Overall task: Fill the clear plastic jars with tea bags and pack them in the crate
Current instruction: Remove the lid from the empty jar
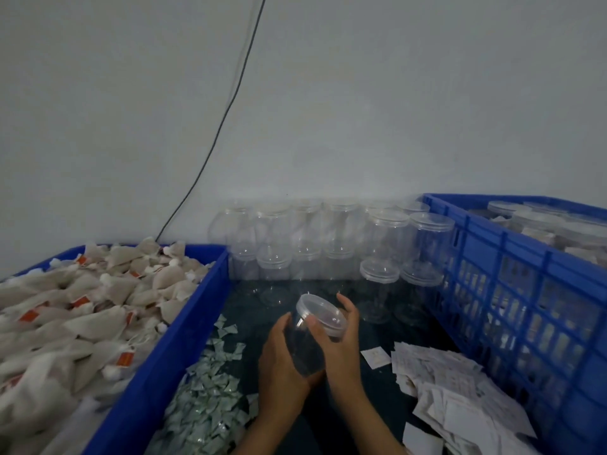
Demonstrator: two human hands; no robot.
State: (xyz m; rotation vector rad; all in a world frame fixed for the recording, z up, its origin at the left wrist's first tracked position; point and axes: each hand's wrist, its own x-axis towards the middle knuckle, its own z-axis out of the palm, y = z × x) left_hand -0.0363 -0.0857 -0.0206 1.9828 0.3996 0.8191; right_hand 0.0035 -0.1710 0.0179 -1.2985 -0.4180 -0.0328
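Clear plastic jar (308,343) sits tilted at centre above the dark desk (381,382), lid (323,311) on, pointing toward one o'clock. Left hand (282,359) has its grip wrapped round the body; right hand (345,339) curls its grip round the lid. Tea bags (82,310) fill the bin at nine o'clock; the crate (519,290) stands at three o'clock.

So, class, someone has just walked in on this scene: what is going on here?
A person is holding a clear plastic jar tilted in both hands: the left hand grips its body, the right hand is at the lid. The jar looks empty. A blue bin of tea bags sits on the left, empty lidded jars are stacked behind, and the blue crate on the right already holds some jars.
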